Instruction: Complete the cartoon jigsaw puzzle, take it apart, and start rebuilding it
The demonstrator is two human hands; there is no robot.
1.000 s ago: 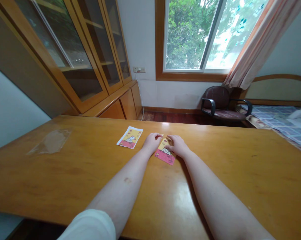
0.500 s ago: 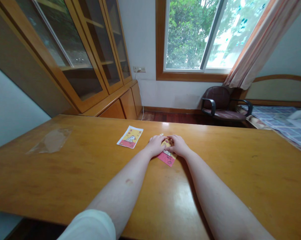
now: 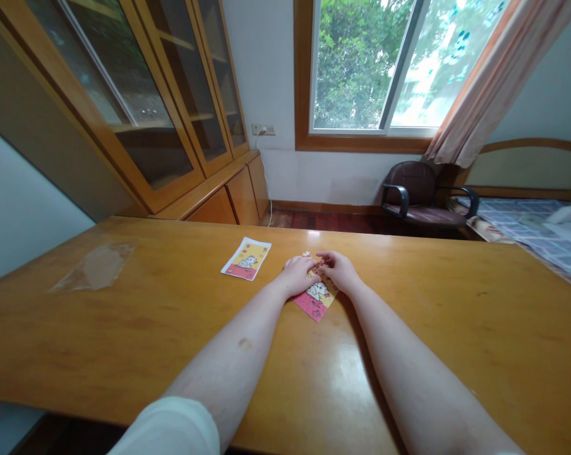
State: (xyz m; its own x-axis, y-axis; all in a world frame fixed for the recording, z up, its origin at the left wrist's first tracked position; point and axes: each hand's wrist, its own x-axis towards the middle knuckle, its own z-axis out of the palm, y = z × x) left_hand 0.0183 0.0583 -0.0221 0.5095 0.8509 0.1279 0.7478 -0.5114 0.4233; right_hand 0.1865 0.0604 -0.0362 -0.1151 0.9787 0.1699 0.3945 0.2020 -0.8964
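A small picture card (image 3: 315,299) with a yellow top, a pink bottom and a white cartoon animal lies on the wooden table (image 3: 124,316) in front of me. My left hand (image 3: 298,274) rests curled on the card's left side. My right hand (image 3: 337,268) pinches at the card's top edge with curled fingers. A tiny loose piece (image 3: 305,254) lies just beyond my left hand. A second card (image 3: 246,259) of the same design lies flat to the left, apart from both hands.
A clear plastic sleeve (image 3: 96,266) lies at the table's far left. Glass-door wooden cabinets (image 3: 162,107) stand at the left wall. Beyond the table are a window (image 3: 390,63), a dark armchair (image 3: 420,199) and a bed (image 3: 536,221).
My hands came together over the card, then my right hand shifted to its top edge. The card turned slightly and more of its picture shows now.
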